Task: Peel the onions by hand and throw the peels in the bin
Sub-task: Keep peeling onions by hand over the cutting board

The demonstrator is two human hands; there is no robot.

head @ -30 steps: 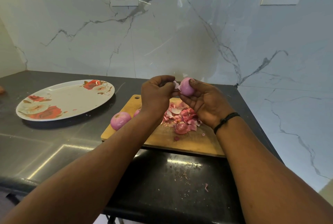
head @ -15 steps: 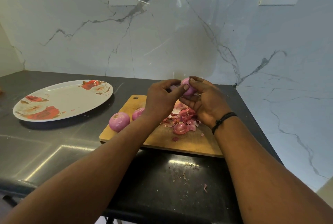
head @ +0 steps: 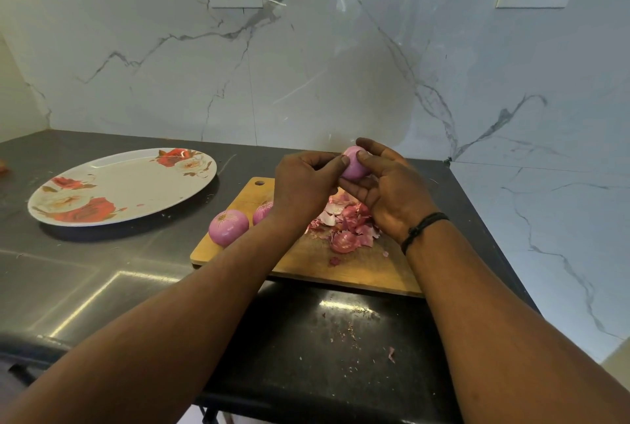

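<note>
Small round pink-purple peeled onion [head: 354, 166]: pinched between left grip [head: 303, 185] and right grip [head: 392, 192]; best rotated slowly, lifting remaining skin edges gently.

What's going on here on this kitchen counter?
A person is peeling onions by hand. Both hands hold one pink onion above the wooden cutting board: the right hand cradles it while the left hand works at its skin with thumb and fingers. A pile of peels lies on the board, not yet binned. Two more onions sit at the board's left end, one partly hidden by the left wrist. A floral plate sits to the left.
</note>
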